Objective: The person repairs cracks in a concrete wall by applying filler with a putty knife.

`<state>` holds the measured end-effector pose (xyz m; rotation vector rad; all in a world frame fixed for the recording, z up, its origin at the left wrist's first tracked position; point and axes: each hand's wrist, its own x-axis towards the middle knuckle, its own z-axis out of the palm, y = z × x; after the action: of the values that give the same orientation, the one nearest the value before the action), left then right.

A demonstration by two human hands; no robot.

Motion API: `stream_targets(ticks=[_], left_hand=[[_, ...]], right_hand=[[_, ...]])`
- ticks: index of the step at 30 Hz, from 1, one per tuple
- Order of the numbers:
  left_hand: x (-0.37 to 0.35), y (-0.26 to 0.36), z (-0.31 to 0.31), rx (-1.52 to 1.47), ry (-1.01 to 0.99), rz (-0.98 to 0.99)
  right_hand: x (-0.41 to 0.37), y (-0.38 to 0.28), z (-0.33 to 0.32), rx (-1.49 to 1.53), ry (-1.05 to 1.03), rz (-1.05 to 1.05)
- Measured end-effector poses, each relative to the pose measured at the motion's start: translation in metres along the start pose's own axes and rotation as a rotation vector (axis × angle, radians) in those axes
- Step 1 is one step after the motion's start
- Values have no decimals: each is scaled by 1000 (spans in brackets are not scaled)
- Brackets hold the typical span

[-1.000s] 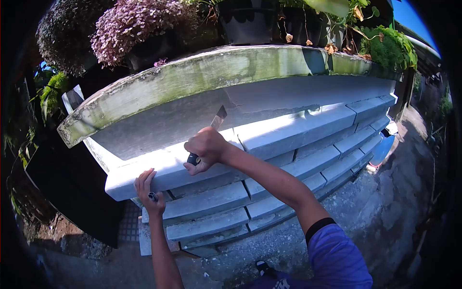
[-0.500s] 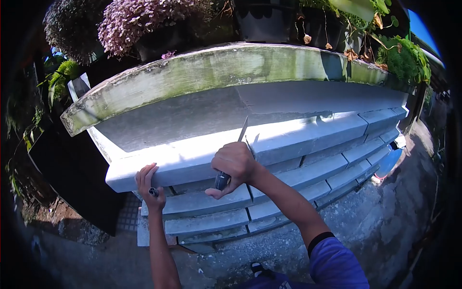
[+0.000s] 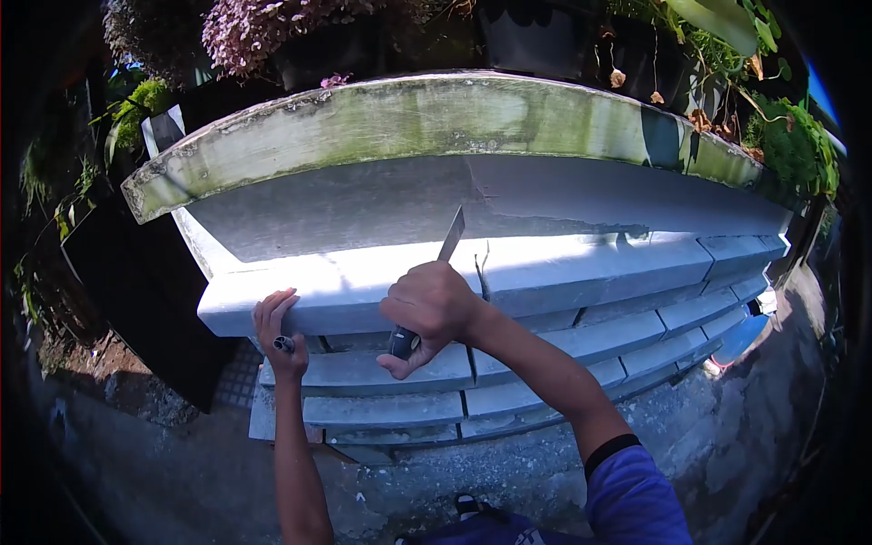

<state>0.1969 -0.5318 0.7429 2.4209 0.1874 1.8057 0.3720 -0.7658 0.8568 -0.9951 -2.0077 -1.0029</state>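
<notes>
My right hand (image 3: 429, 313) is closed around the dark handle of a knife-like tool (image 3: 452, 234), whose narrow metal blade points up and away over the sunlit ledge. The handle's end (image 3: 402, 342) shows below the fist. At the left, my left hand (image 3: 280, 331) rests its fingertips at the front edge of the grey ledge (image 3: 545, 277). A small dark cylindrical object (image 3: 284, 344) is tucked in its palm. Thin dark cracks or twigs (image 3: 482, 271) show on the ledge right of the blade.
A mossy curved concrete slab (image 3: 409, 118) overhangs the ledge, with potted plants (image 3: 259, 32) above. Stepped grey blocks (image 3: 391, 372) descend below the ledge. A blue container (image 3: 740, 339) stands at the right, and a dark panel (image 3: 136, 300) leans at the left.
The view has shifted slightly. My right hand and the blade have moved a little left relative to the ledge, and the blade leans more. My left hand stays at the ledge's edge.
</notes>
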Motion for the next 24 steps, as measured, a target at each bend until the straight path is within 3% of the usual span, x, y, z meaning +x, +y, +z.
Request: stream_targets(ticks=[4,9,11,12,15,18,21,24], left_hand=[[-3,1,-1,-1,-10,-23],[-1,2,3,-12,17,-11],[-3,1,3,-9,21,-13],[-4,0,3,-4,15,-16],[-3,0,3,8,11,-13],[-3,-1,5,14,24,1],[-4,-1,4,15,14,-2],[-4,-2,3,10,7,1]], right_hand=[[-13,52,-3,-96,-66,149],[-10,24,12,-65,-91,-12],[-13,25,5,-84,-103,-8],[-20,48,0,-158,-77,93],[-21,44,9,-169,-111,96],[-11,10,10,-97,-113,-30],[-23,43,9,-136,-98,121],[-28,42,18,-115,-127,83]])
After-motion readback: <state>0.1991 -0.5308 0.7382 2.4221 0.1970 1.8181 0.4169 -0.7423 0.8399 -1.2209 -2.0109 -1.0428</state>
